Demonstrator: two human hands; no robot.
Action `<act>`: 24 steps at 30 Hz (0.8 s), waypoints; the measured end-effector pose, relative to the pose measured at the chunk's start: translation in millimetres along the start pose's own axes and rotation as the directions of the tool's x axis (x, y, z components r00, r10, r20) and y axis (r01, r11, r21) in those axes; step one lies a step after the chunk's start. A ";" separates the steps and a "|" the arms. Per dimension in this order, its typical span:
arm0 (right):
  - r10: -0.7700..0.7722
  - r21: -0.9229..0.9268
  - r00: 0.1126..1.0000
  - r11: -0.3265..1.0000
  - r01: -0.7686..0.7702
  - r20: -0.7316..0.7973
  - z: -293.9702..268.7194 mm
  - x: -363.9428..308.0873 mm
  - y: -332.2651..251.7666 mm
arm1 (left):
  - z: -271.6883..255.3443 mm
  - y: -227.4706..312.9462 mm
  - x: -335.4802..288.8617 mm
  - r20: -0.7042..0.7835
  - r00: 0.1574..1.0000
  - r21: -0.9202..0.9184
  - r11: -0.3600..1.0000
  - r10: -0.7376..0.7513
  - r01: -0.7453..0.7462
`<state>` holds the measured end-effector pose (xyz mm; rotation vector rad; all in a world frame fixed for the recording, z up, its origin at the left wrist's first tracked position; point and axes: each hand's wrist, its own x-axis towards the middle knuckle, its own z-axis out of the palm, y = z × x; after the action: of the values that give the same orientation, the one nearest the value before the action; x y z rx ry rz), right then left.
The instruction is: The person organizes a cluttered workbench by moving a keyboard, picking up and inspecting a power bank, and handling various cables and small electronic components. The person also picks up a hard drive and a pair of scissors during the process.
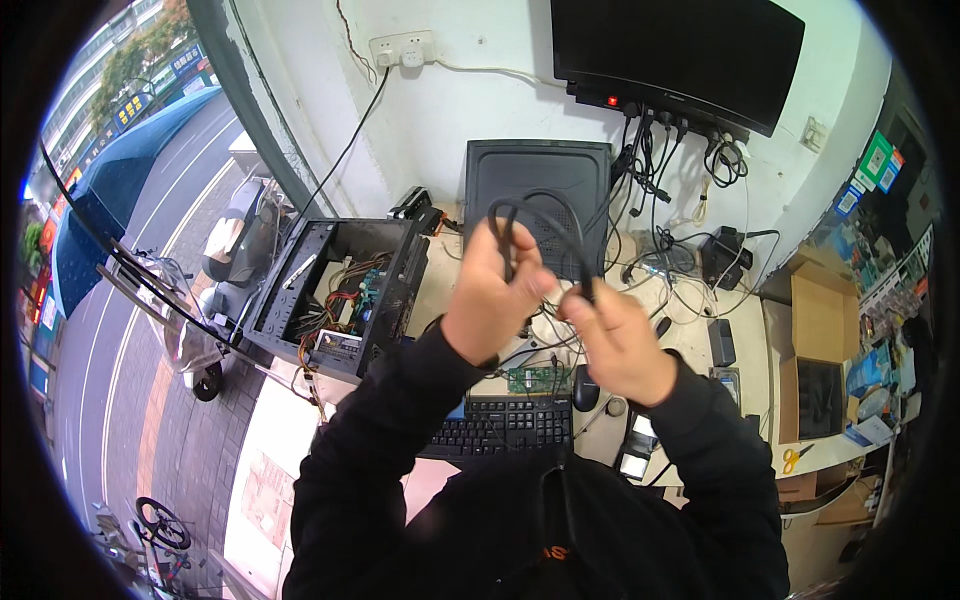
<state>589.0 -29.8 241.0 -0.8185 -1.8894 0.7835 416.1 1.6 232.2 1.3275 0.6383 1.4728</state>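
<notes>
A black cable is bent into a loop in front of me, raised above the worktable. My left hand is closed around one part of it, and a short length sticks up between the fingers. Lower and to the right, my right hand pinches another part between thumb and fingers. Behind the loop stands a dark computer case or panel. Under my hands lie a green circuit board, a black keyboard and a black mouse.
At left sits an opened computer case with wires inside. A monitor hangs on the wall, cables dangling below it. Tangled cords and a black power adapter lie at right, near an open cardboard box and yellow scissors.
</notes>
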 end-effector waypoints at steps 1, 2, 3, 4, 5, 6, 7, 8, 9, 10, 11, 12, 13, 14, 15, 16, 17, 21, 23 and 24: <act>-0.007 -0.090 0.999 0.996 0.010 0.036 7.9 0.6 3.9 | 4.6 -3.9 -1.5 0.057 0.997 0.092 0.994 0.050 -0.055; -0.143 -0.225 0.990 0.964 0.138 -0.006 18.1 -1.1 11.2 | 9.0 -7.3 -3.4 0.118 0.989 0.178 0.977 0.093 -0.114; -0.106 -0.247 0.994 0.963 0.103 0.002 18.3 -1.1 13.6 | 16.4 -4.4 -5.6 0.078 0.996 0.129 0.990 0.051 -0.061; -0.069 -0.268 0.998 0.961 0.069 0.010 18.4 -0.3 15.8 | 16.9 -8.5 -4.9 0.064 0.998 0.172 0.985 0.019 -0.029; -0.092 -0.312 0.995 0.945 0.098 0.032 20.5 0.7 19.2 | 14.3 -13.4 -5.4 0.041 0.999 0.219 0.976 -0.014 0.004; -0.116 -0.354 0.992 0.927 0.129 0.056 23.0 2.2 23.1 | 11.0 -16.2 -5.9 0.015 0.999 0.265 0.963 -0.045 0.040; -0.139 -0.392 0.987 0.906 0.161 0.082 25.8 3.0 25.1 | 6.3 -15.3 -5.7 0.023 0.997 0.322 0.945 -0.075 0.063; -0.099 -0.337 0.992 0.934 0.122 0.084 27.8 3.0 23.1 | 4.5 -14.3 -7.4 -0.045 0.999 0.366 0.931 -0.002 0.018; -0.059 -0.279 0.994 0.957 0.082 0.088 30.6 2.1 18.5 | 3.6 -11.4 -9.5 -0.109 0.991 0.413 0.911 0.074 -0.022; -0.019 -0.221 0.995 0.974 0.040 0.097 33.8 0.1 16.1 | 2.6 -7.3 -11.6 -0.169 0.974 0.462 0.885 0.152 -0.058; -0.045 -0.201 0.989 0.977 0.073 0.140 37.7 -5.8 22.0 | 1.4 1.2 -7.3 -0.287 0.951 0.272 0.962 0.113 -0.032; -0.012 -0.104 0.983 0.994 0.031 0.181 41.7 -13.1 27.5 | -8.3 8.3 -1.8 -0.286 0.952 0.275 0.961 0.111 -0.029; 0.202 0.072 0.938 0.970 -0.230 0.282 40.0 -17.0 24.6 | -18.4 15.1 3.5 -0.284 0.953 0.278 0.960 0.107 -0.025; 0.367 0.213 0.829 0.849 -0.483 0.421 38.8 -17.9 18.6 | -25.6 17.0 5.7 -0.254 0.967 0.126 0.992 0.003 0.030; 0.302 0.169 0.858 0.901 -0.399 0.417 41.6 -19.6 24.4 | -17.7 14.3 9.1 -0.245 0.966 0.160 0.986 0.080 -0.041; 0.235 0.124 0.880 0.943 -0.310 0.413 45.6 -21.8 35.4 | -3.3 14.5 7.9 -0.291 0.957 0.003 1.000 0.015 -0.015; 0.161 0.085 0.897 0.973 -0.214 0.411 48.6 -23.0 42.8 | -6.3 13.8 0.8 -0.162 0.984 -0.054 0.996 -0.072 0.065; -0.007 -0.158 0.865 0.982 0.100 0.502 40.2 -22.3 37.5 | -15.0 20.7 -11.8 -0.065 0.975 0.327 0.918 -0.214 0.223; 0.004 -0.412 0.887 0.887 0.210 0.461 24.9 -15.9 30.9 | -25.6 10.2 -9.3 -0.060 0.998 0.687 0.726 0.024 0.023; 0.039 -0.541 0.882 0.803 0.251 0.469 15.3 -12.6 27.9 | -29.1 5.9 -10.4 -0.051 0.993 0.695 0.710 -0.107 0.112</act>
<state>586.0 -26.5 207.0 -0.9345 -2.6608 0.3087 385.6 -3.1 225.8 1.8112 1.3528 1.1625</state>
